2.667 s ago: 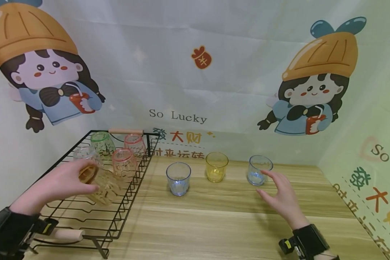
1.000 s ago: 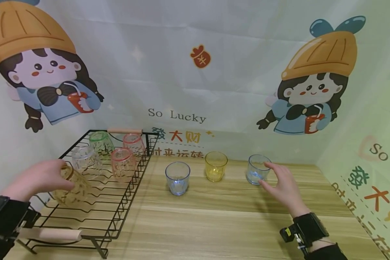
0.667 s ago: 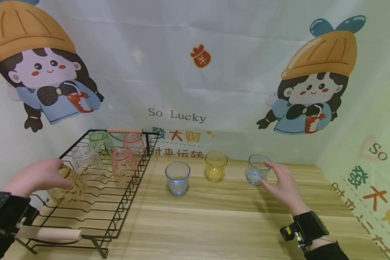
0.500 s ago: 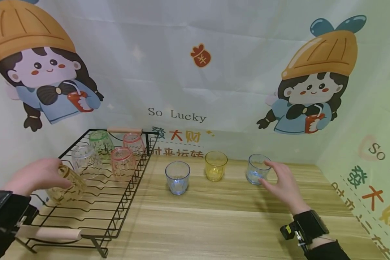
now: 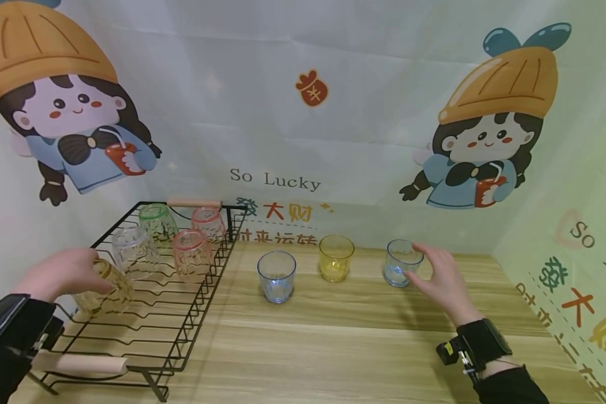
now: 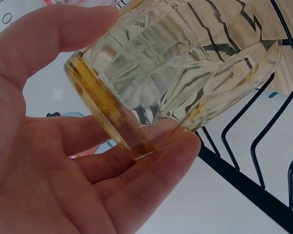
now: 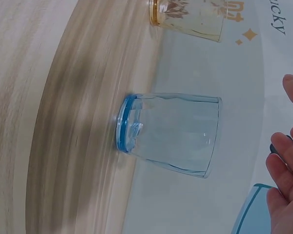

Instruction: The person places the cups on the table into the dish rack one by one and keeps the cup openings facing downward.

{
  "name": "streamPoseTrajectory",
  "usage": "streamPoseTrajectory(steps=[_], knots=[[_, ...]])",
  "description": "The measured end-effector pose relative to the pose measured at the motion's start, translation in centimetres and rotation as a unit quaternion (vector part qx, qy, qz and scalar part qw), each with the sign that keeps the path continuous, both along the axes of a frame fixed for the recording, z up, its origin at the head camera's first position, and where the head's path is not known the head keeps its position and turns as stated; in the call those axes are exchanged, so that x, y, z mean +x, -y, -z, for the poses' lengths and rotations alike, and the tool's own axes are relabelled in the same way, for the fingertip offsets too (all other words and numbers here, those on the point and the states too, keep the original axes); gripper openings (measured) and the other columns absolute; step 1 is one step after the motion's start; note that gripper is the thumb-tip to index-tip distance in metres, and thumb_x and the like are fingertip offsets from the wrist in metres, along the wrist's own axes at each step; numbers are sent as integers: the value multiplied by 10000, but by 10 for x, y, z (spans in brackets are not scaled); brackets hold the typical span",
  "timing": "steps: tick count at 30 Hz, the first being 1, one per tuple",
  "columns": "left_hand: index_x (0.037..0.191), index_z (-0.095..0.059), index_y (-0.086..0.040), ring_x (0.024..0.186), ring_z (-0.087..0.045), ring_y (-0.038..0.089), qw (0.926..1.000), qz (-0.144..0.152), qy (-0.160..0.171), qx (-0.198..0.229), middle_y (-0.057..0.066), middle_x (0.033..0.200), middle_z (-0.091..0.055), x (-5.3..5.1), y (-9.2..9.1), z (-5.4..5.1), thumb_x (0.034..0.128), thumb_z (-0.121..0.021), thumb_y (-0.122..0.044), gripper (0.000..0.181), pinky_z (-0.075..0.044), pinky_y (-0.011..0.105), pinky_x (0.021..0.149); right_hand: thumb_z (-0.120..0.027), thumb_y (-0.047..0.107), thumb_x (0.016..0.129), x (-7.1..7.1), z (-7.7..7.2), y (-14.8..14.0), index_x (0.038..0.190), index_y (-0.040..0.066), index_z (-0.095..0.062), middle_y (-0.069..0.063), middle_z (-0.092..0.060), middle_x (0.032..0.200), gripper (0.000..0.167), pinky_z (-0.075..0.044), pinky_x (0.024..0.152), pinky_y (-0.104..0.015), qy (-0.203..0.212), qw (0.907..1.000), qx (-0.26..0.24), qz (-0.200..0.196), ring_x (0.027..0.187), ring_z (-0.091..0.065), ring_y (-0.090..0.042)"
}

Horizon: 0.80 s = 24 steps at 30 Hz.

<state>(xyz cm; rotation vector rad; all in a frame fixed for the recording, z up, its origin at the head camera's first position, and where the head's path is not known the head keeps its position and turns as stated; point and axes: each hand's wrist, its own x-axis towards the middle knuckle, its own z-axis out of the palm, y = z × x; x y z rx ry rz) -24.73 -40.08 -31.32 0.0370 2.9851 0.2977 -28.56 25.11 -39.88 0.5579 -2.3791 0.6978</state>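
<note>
My left hand (image 5: 63,275) grips an amber drinking glass (image 5: 108,297) by its base, thumb on one side and fingers on the other. The glass is upside down and tilted at the left side of a black wire rack (image 5: 156,368). In the left wrist view the rack's wires show beside the glass (image 6: 185,68); whether the rim rests on them I cannot tell. At the right, my right hand (image 5: 444,283) has thumb and fingers spread beside an upright blue glass (image 5: 398,272). The right wrist view shows this glass (image 7: 173,134) apart from the fingers.
Upside down on the rack are a clear glass (image 5: 133,255), a green glass (image 5: 159,227) and two pink glasses, the nearer pink glass (image 5: 193,258) by the right rail. Another blue glass (image 5: 276,280) and a yellow glass (image 5: 335,261) stand upright on the wooden table (image 5: 308,359).
My left hand has moved left and lowered the amber glass to the rack's left side. My right hand came nearer the blue glass, then shifted slightly up and right.
</note>
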Motion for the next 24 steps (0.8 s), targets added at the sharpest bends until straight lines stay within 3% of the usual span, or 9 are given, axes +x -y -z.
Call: streamPoseTrajectory(steps=[9,16,24], knots=[[1156,-487,249,987,-536,584,9999,144,11,17,427,1094,-547,0,-1,0,765,-785,-374,793,-515,609,753,-812,52,789,-3,1,3,1286,-99,-556,-283,-603,1235,579,-388,999,-591,180,9998,37,20,1144,-510,-452],[1068,-534,216,826,-598,436,9995,283,-120,87,324,952,-610,-4,0,3,750,-793,-355,703,-539,540,680,-802,74,803,-2,3,6,1295,-99,-547,-282,-594,1247,581,-382,1002,-596,249,9997,-3,-1,1157,-496,-452],[1016,-553,194,774,-589,383,9995,299,-130,51,265,887,-616,-9,1,5,764,-783,-371,660,-535,519,656,-803,59,810,2,0,10,1301,-89,-550,-279,-594,1256,572,-377,1018,-587,291,9996,33,50,1178,-495,-456]])
